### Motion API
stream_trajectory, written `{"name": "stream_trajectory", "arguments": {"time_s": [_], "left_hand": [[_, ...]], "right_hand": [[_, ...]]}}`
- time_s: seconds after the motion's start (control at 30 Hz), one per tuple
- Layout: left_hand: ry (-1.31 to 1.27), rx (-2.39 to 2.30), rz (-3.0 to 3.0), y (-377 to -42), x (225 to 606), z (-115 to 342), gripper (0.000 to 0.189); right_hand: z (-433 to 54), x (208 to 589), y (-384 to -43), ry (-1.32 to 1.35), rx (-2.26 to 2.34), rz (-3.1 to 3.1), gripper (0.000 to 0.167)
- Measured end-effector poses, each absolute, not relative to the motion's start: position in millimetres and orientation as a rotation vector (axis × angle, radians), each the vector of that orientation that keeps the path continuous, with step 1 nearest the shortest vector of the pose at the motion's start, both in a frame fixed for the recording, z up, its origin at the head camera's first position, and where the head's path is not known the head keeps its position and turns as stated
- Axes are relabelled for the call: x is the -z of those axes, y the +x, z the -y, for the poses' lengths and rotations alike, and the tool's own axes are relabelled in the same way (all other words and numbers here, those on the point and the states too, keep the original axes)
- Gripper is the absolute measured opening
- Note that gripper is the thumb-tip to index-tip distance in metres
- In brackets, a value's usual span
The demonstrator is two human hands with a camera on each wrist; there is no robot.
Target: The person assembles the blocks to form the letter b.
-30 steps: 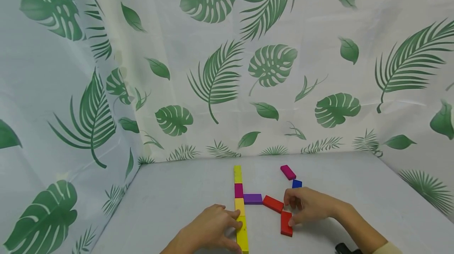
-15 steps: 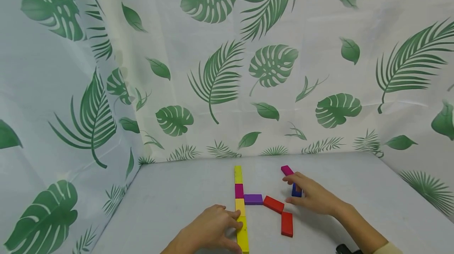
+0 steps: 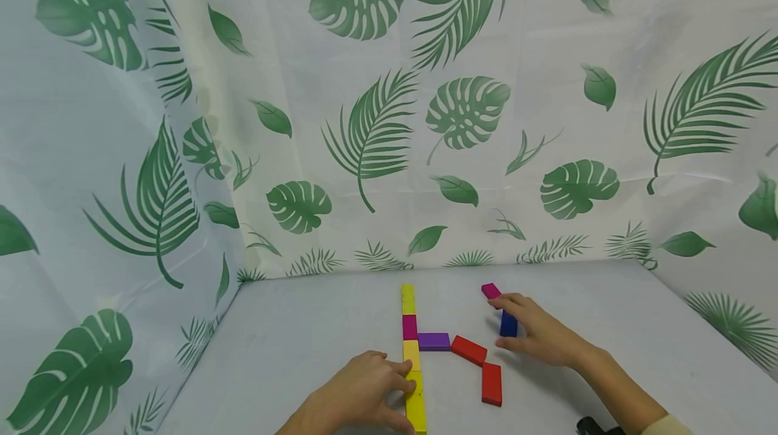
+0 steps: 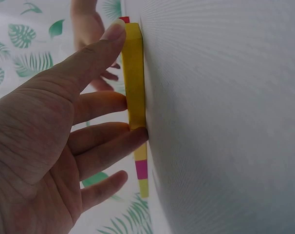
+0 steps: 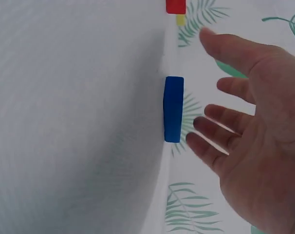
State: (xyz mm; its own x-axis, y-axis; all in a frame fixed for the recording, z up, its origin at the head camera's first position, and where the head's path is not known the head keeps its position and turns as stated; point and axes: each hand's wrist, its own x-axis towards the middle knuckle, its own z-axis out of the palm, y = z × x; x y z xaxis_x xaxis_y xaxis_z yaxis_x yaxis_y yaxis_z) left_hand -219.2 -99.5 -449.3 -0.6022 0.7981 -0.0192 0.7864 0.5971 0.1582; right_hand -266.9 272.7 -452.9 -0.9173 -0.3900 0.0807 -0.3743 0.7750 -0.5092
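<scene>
My left hand [image 3: 361,391] holds the near yellow block [image 3: 416,411], thumb at its near end and fingertips along its side; the left wrist view shows this contact. That block ends a straight row with a lighter yellow block [image 3: 411,352], a magenta block [image 3: 410,327] and a far yellow block [image 3: 408,298]. To the right, my right hand [image 3: 543,335] hovers with thumb and fingers spread about a dark blue block [image 3: 508,325]. In the right wrist view the blue block [image 5: 174,109] lies apart from the fingers. A second magenta block [image 3: 489,290] is partly hidden behind the fingertips.
A purple block [image 3: 434,341] juts right from the row, touching a slanted red block [image 3: 469,349]. Another red block [image 3: 491,384] lies nearer me. A black object [image 3: 592,425] sits at the lower edge. Leaf-patterned sheets [image 3: 377,151] wall the white table.
My right hand has moved away from the near red block, toward the blue block farther back. The blue block now lies straight between its fingers and thumb. My left hand stays in place.
</scene>
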Motion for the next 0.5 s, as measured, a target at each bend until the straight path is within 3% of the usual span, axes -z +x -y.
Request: {"name": "stream_trajectory", "arguments": {"time_s": [0.5], "left_hand": [[1.333, -0.207, -2.723, -219.4, 449.4, 98.9, 0.060]], "right_hand": [[-280.6, 462.7, -270.7, -0.614, 0.692, -2.899, 0.075]]}}
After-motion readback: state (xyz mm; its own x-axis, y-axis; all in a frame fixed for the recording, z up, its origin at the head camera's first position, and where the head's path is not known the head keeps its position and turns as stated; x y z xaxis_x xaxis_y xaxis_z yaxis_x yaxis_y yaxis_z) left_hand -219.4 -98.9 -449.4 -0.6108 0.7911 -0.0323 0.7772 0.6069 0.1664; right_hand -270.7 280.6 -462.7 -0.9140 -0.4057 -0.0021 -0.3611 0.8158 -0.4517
